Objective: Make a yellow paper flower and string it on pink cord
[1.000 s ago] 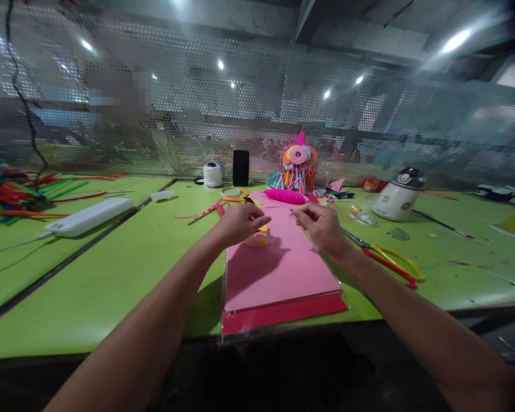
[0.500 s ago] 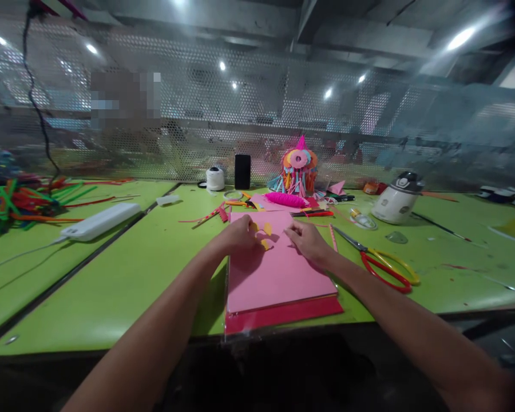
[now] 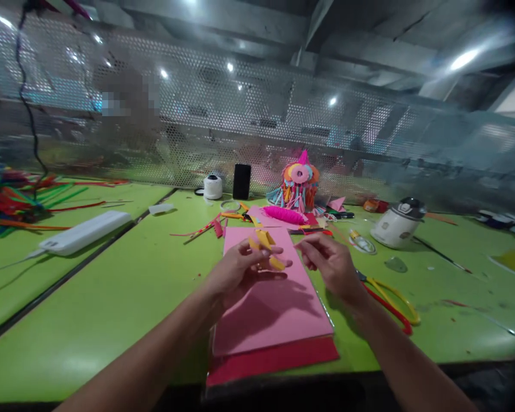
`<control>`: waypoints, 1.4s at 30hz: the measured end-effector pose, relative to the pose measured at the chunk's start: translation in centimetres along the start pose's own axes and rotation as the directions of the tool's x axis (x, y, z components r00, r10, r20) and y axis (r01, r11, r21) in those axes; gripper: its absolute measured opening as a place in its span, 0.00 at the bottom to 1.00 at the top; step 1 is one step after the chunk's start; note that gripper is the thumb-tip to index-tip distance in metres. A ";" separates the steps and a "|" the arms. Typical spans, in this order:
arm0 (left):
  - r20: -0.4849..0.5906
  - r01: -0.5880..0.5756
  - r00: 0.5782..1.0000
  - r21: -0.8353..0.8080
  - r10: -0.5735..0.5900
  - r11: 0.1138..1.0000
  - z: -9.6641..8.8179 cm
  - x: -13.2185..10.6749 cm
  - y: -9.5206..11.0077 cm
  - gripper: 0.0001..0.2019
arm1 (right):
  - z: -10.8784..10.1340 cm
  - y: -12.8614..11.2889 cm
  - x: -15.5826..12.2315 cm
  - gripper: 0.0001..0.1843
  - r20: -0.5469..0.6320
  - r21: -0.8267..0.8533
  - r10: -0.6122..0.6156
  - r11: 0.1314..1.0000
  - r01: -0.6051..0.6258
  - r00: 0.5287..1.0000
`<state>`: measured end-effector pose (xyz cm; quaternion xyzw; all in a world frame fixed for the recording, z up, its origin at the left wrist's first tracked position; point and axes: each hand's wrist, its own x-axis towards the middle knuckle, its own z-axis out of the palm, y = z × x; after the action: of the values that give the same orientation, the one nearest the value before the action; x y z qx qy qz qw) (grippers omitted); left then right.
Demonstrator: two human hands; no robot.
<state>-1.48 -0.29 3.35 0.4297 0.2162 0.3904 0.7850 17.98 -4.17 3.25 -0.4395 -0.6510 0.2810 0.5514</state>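
My left hand (image 3: 236,272) is raised a little over a pink sheet (image 3: 271,303) and pinches a curled yellow paper strip (image 3: 266,250) between thumb and fingers. My right hand (image 3: 331,262) hovers just right of it with fingers curled in a pinch near the strip's end; what it holds is too small to make out. The pink sheet lies on a red sheet (image 3: 278,359) on the green table (image 3: 111,297).
Red and yellow scissors (image 3: 390,297) lie right of my right hand. Behind the sheets stand a fringed paper ornament (image 3: 298,182), a pink fringed roll (image 3: 285,214), a black phone (image 3: 242,181), a white spool (image 3: 213,187) and a white appliance (image 3: 397,223). A white power strip (image 3: 83,232) lies left.
Both hands have lifted off the pink sheet and come nearer. The yellow strip has risen with my left hand. The view has tilted slightly.
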 end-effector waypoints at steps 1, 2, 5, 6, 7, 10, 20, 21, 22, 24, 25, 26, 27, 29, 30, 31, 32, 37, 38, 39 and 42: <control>-0.002 0.006 1.000 -0.016 -0.006 1.000 0.5 -0.4 0.1 0.09 | -0.1 -0.4 -0.3 0.07 -0.003 -0.014 -0.013 1.000 0.013 1.000; -0.004 0.019 1.000 -0.022 -0.019 1.000 0.8 -0.8 0.2 0.10 | -0.1 -0.8 -0.7 0.06 -0.002 -0.032 -0.031 0.999 0.031 1.000; -0.035 0.018 0.999 -0.044 -0.020 0.999 1.5 -1.3 0.2 0.13 | 0.1 -1.8 -1.6 0.05 0.028 -0.137 -0.120 0.983 0.123 0.992; -0.044 0.009 0.999 -0.055 -0.011 0.998 1.6 -1.4 0.2 0.12 | 0.1 -2.0 -1.8 0.06 0.036 -0.188 -0.160 0.968 0.164 0.986; -0.048 -0.003 0.999 -0.069 0.000 0.998 1.6 -1.4 0.1 0.11 | 0.1 -2.3 -1.9 0.07 0.041 -0.240 -0.201 0.949 0.205 0.979; -0.017 -0.012 1.000 -0.105 0.010 0.994 1.5 -1.4 0.0 0.08 | 0.0 -2.6 -2.0 0.10 0.046 -0.381 -0.309 0.873 0.303 0.950; 0.018 0.032 0.999 -0.037 -0.032 0.999 1.6 -2.4 -0.8 0.08 | -1.1 -3.1 -2.7 0.12 0.080 -0.507 -0.365 0.786 0.353 0.928; 0.010 0.039 0.999 -0.029 -0.039 0.999 1.6 -2.5 -0.9 0.07 | -1.0 -3.2 -2.7 0.12 0.105 -0.502 -0.347 0.790 0.351 0.932; 0.006 0.042 0.999 -0.023 -0.042 0.999 1.6 -2.5 -1.1 0.06 | -0.9 -3.2 -2.6 0.11 0.118 -0.500 -0.331 0.795 0.344 0.936; 0.008 0.034 0.999 -0.017 -0.034 0.999 1.7 -2.5 -1.3 0.05 | -0.5 -3.3 -2.4 0.09 0.104 -0.487 -0.310 0.813 0.320 0.945; 0.016 0.026 1.000 -0.013 -0.026 1.000 1.7 -2.5 -1.4 0.05 | -0.3 -3.4 -2.4 0.09 0.092 -0.472 -0.300 0.827 0.306 0.950; 0.024 0.020 1.000 -0.004 -0.019 1.000 1.7 -2.5 -1.4 0.04 | -0.2 -3.4 -2.3 0.08 0.086 -0.453 -0.287 0.841 0.294 0.954; 0.032 0.017 0.999 0.013 -0.017 1.000 1.7 -2.5 -1.4 0.05 | 0.0 -3.4 -2.3 0.08 0.085 -0.436 -0.274 0.854 0.283 0.958; 0.058 0.025 0.998 0.079 -0.030 0.997 1.7 -2.6 -1.4 0.10 | 0.2 -3.3 -2.4 0.08 0.086 -0.430 -0.268 0.859 0.278 0.960; 0.074 0.036 0.996 0.123 -0.045 0.992 1.7 -2.6 -1.4 0.11 | 0.3 -3.3 -2.5 0.08 0.088 -0.444 -0.274 0.850 0.283 0.958; 0.089 0.043 0.994 0.165 -0.058 0.985 1.6 -2.7 -1.3 0.12 | 0.3 -3.1 -2.6 0.08 0.088 -0.463 -0.285 0.836 0.293 0.954; 0.100 0.048 0.993 0.200 -0.069 0.979 1.6 -2.8 -1.3 0.11 | 0.4 -3.0 -2.7 0.08 0.091 -0.483 -0.297 0.821 0.303 0.951; 0.094 0.029 0.994 0.289 -0.058 0.957 1.3 -2.7 -1.0 0.09 | 0.5 -2.8 -2.9 0.10 0.128 -0.505 -0.327 0.791 0.345 0.936; 0.086 0.026 0.995 0.301 -0.054 0.953 1.3 -2.7 -1.0 0.08 | 0.4 -2.9 -2.8 0.10 0.135 -0.504 -0.328 0.790 0.349 0.935; 0.078 0.021 0.996 0.305 -0.047 0.952 1.2 -2.6 -0.9 0.08 | 0.3 -3.0 -2.8 0.10 0.139 -0.510 -0.328 0.785 0.351 0.934; 0.037 0.013 0.999 0.278 -0.025 0.960 0.8 -2.6 -1.0 0.09 | -0.2 -3.4 -2.8 0.10 0.140 -0.543 -0.338 0.760 0.358 0.931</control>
<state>-2.08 -3.11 2.98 0.5414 0.2571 0.3399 0.7248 17.28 -8.20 4.91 -0.4482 -0.7835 -0.0222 0.4297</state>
